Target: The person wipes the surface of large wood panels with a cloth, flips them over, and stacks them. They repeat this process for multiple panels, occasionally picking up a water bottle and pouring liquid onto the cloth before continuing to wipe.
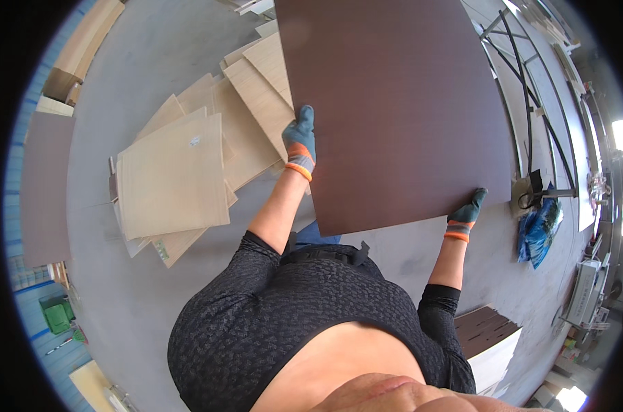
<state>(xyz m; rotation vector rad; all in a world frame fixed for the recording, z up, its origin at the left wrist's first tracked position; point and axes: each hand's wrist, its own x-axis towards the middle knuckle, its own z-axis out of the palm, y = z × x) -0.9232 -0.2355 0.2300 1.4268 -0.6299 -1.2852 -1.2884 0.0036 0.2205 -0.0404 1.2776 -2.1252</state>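
Observation:
A large dark brown panel (401, 117) is held out in front of me, its far end running past the top of the view. My left hand (300, 137), in a teal and orange work glove, grips its left edge with the thumb on the brown face. At the near right corner, my right hand (468, 214), gloved alike, holds the lower edge. The fingers of both hands are mostly hidden behind the panel. Left of the panel, pale wooden sheets (174, 175) lie fanned out in a loose, overlapping pile on the floor.
A metal frame rack (531, 103) stands at the right, with a blue plastic bag (539, 230) at its foot. Behind my right arm is a stack of dark-topped boards (486, 329). Another brown panel (47, 185) and a green bin (57, 316) are along the left wall.

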